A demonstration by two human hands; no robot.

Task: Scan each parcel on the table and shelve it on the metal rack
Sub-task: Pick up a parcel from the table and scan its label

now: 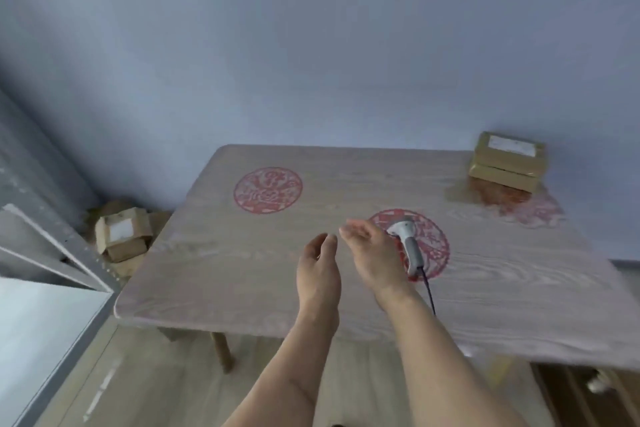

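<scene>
Parcels (506, 161), boxy brown cardboard, sit stacked on the wood-grain bench (242, 270) well beyond the right hand (369, 253); left hand (318, 267) alongside, fingers (349, 226) loosely spread, holding nothing.

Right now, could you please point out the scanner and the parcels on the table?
scanner (410, 246), head view, on its grey handle.
parcels (506, 163), head view, on the top box's side.

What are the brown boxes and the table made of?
The stacked parcels look like matte brown cardboard, with creased edges and white paper labels. The table looks like pale wood or a wood-print laminate: grain lines run across its smooth top, so I can't tell which.
</scene>
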